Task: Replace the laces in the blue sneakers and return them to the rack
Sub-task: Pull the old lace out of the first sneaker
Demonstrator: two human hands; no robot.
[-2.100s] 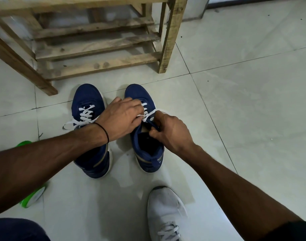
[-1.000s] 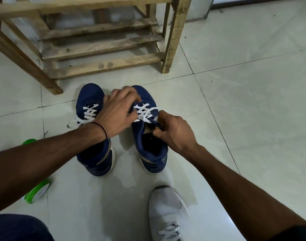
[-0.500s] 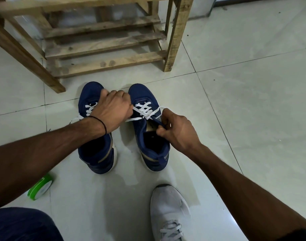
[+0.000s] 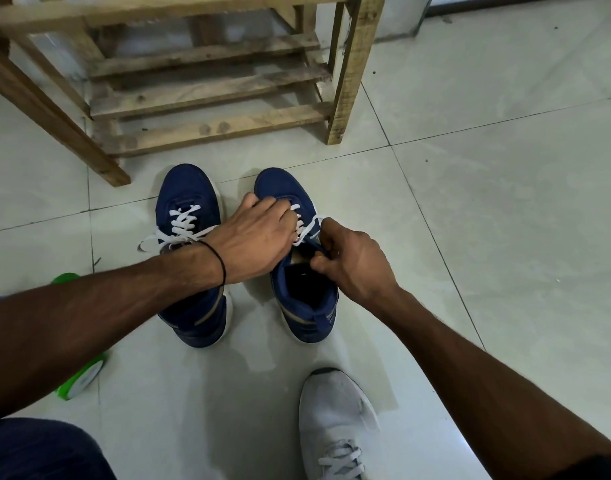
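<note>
left hand (image 4: 252, 237) fingers curled onto white lace (image 4: 301, 227) | right hand (image 4: 353, 262) fingers pinch tongue (image 4: 313, 244) | blue sneaker (image 4: 309, 306) beneath

the scene is dimly, evenly lit, soft shadows are cast on the glossy floor (image 4: 487, 237), and edges are bowed by wide-angle distortion.

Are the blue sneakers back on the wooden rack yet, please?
No: both blue sneakers stand upright on the tiled floor before the wooden rack.
</note>
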